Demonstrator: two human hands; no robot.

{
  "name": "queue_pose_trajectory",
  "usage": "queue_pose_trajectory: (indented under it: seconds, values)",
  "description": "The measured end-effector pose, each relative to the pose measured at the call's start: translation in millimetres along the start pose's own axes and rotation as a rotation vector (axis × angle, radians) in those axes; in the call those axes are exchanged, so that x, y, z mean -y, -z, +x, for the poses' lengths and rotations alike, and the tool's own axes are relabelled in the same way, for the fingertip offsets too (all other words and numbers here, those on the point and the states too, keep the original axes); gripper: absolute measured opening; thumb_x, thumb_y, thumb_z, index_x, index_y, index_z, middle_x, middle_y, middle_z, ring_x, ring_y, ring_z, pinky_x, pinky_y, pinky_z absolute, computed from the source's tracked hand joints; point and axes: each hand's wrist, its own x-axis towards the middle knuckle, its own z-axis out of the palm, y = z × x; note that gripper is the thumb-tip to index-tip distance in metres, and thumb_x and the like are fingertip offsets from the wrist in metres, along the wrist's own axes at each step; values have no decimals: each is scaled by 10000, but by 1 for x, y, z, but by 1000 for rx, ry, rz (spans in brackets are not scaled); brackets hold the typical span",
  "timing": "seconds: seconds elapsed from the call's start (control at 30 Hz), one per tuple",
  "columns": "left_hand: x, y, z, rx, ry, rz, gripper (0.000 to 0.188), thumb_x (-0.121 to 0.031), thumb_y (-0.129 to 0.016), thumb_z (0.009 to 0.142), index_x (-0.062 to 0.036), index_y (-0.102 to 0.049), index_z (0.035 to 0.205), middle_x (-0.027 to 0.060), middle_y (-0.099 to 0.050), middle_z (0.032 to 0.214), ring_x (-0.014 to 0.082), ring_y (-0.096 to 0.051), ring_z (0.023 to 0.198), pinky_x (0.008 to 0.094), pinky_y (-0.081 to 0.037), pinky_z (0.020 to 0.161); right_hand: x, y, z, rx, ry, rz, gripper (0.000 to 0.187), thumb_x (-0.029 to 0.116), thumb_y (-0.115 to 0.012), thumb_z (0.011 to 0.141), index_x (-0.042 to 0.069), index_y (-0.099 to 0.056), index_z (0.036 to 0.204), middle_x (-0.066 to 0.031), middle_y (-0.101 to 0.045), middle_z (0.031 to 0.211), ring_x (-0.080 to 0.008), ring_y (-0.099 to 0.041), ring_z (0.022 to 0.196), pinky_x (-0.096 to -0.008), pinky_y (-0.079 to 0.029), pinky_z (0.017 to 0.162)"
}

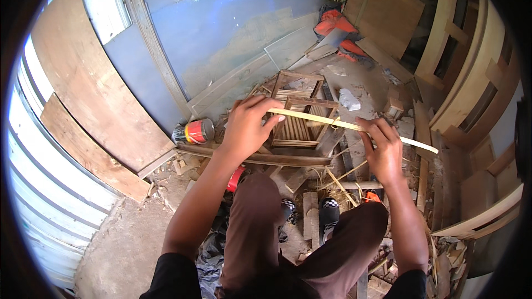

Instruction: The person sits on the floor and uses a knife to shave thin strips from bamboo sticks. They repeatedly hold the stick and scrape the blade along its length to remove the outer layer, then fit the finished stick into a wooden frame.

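Note:
A long, thin, pale yellow strip (316, 117), of wood or bamboo by its look, runs across in front of me and slopes slightly down to the right. Its left end is pinched between the thumb and fingers of my left hand (248, 126). Further along, my right hand (383, 147) is closed round the strip, and the free end bends out past it. A thin curl hangs at the strip just left of my right hand. Whether my right fingers also hold a small tool cannot be made out.
Beyond my hands lie slatted wooden frames (303, 145). A tin can (199, 132) stands at the left beside a long wooden bar (266, 158). Shavings and offcuts litter the floor around my feet. Plywood boards (94, 77) lean at the left; large wooden frames (471, 77) stand at the right.

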Motion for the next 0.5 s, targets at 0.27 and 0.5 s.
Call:
queue_pose_trajectory:
  seconds: [0.27, 0.5]
  values:
    - [18, -55, 20, 266, -54, 30, 446, -251, -724, 908, -76, -609, 1302, 133, -609, 1295, 350, -552, 1209, 439, -445, 1039, -63, -24, 4, 845, 100, -221, 311, 102, -668, 888, 158, -726, 1188, -97, -731, 974, -312, -722, 875, -421, -583, 791]
    - [56, -171, 33, 847, 119, -581, 393, -235, -642, 997, -67, -603, 1349, 152, -692, 1155, 224, -694, 937, 378, -543, 834, -94, -93, 35, 853, 37, 204, 288, 62, -649, 892, 129, -732, 1160, -163, -740, 988, -338, -714, 925, -471, -546, 853]
